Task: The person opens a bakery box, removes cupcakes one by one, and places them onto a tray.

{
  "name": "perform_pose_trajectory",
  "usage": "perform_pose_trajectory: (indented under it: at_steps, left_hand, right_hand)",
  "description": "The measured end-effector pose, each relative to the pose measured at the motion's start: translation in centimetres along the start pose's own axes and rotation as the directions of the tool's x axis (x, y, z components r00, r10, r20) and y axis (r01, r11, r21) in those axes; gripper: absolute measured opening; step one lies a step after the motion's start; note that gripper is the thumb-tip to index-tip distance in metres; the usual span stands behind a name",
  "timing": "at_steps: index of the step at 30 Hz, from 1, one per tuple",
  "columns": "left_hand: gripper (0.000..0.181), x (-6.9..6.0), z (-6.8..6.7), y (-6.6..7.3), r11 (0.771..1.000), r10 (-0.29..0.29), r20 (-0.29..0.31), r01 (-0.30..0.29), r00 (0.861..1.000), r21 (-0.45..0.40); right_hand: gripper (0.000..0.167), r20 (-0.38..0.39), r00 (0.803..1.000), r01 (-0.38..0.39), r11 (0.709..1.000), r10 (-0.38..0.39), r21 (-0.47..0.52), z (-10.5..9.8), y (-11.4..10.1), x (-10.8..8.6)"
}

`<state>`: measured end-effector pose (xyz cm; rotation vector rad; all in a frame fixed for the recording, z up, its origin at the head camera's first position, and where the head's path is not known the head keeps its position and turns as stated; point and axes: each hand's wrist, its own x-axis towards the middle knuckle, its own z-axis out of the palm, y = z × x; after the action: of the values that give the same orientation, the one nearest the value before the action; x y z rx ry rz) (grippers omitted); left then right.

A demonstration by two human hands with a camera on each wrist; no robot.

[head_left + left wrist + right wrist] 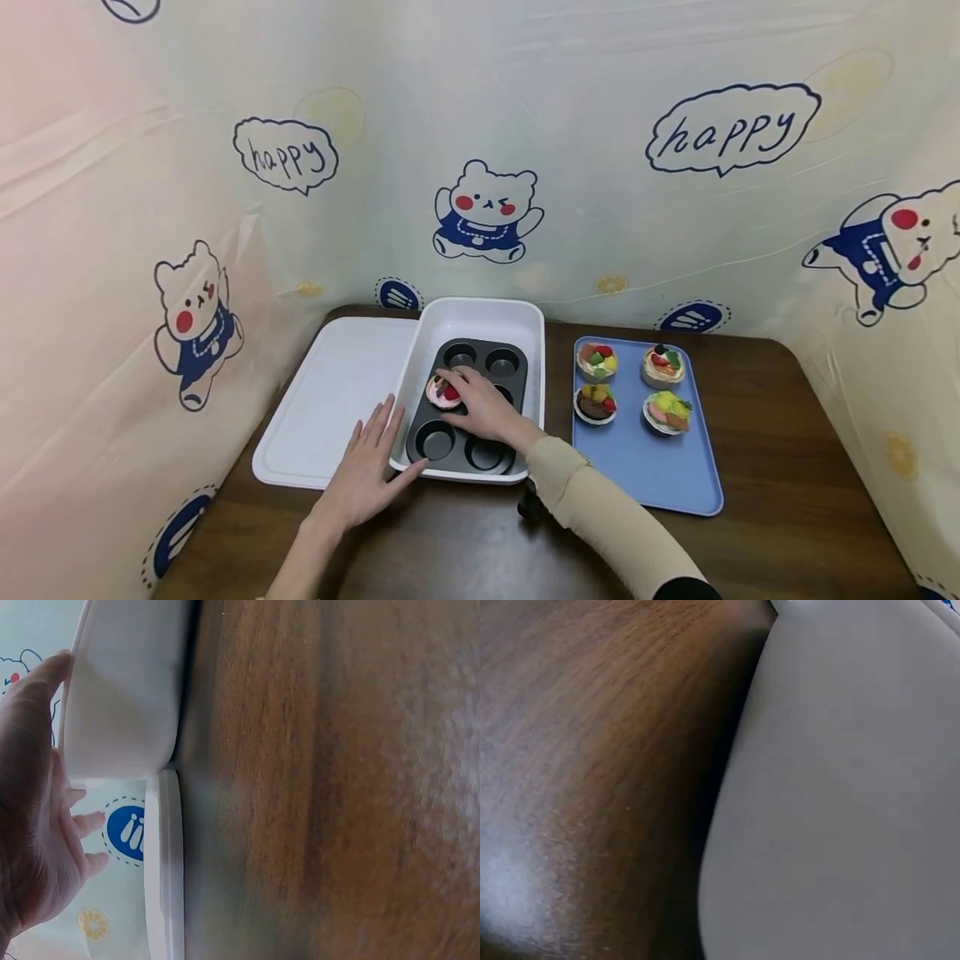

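With its fingers and thumb on either side, my right hand [483, 404] holds a cupcake [442, 393] with pink cream and red berries. The cupcake is at the left middle cup of a dark muffin tin [459, 436], which lies inside a white tub [483, 308]. Whether it touches the cup's bottom is hidden. My left hand [367, 471] is spread at the tub's front left corner, its thumb along the rim; the left wrist view shows this hand [37, 787] beside the tub's wall [124, 690]. In the right wrist view only the tub's side [840, 787] shows, no hand.
To the right, a blue tray [637, 475] bears several cupcakes with fruit toppings, among them a chocolate one [595, 406]. A white lid-like board [337, 375] lies left of the tub, partly under it. All stand on a brown wooden table [780, 450] before a printed curtain [600, 217].
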<state>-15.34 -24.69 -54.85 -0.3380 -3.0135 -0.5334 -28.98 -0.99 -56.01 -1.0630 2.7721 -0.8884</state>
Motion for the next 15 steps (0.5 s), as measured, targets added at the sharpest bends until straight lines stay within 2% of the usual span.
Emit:
perform_pose_trajectory:
  at_steps: [4,6,11,15]
  left_hand:
    - [0.100,-0.1,0.0,0.0,1.000,-0.009,0.005,0.009,1.000,-0.006]
    - [0.100,0.0,0.0,-0.1,1.000,-0.009,0.005,0.009,1.000,-0.007]
    - [0.101,-0.1,0.1,0.0,1.000,-0.010,0.004,0.010,1.000,-0.018]
    - [0.101,-0.1,0.1,0.0,1.000,-0.010,0.002,0.010,1.000,-0.029]
  right_hand:
    - [0.088,-0.048,0.999,-0.008,0.999,0.009,0.034,0.9,0.7,-0.1]
    - [0.089,-0.061,0.998,-0.008,1.000,0.009,0.018,1.1,0.9,-0.2]
    - [0.078,-0.072,0.997,-0.009,1.000,0.009,-0.001,0.2,0.0,-0.5]
    - [0.070,-0.074,0.997,-0.011,1.000,0.013,0.025,-0.4,-0.7,-0.6]
